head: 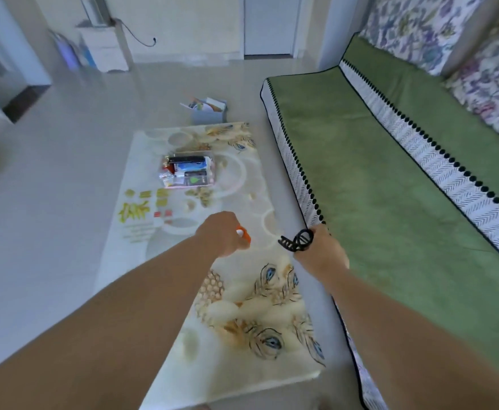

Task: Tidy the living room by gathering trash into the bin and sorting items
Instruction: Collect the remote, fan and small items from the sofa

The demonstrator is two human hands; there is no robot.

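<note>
Forearms (124, 321) out: left hand (221, 233) curled round a small orange-and-white item (243, 234), right hand (322, 251) pinched a black plastic claw clip (297, 240). Sorting, I'd say; next, the clear plastic tray (189, 186) well beyond the fingertips.

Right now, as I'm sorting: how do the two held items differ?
The orange item in the left hand is mostly hidden; the claw clip in the right hand is black and sticks out. The orange item looks smooth; the claw clip is toothed and looped. Both are held.
</note>
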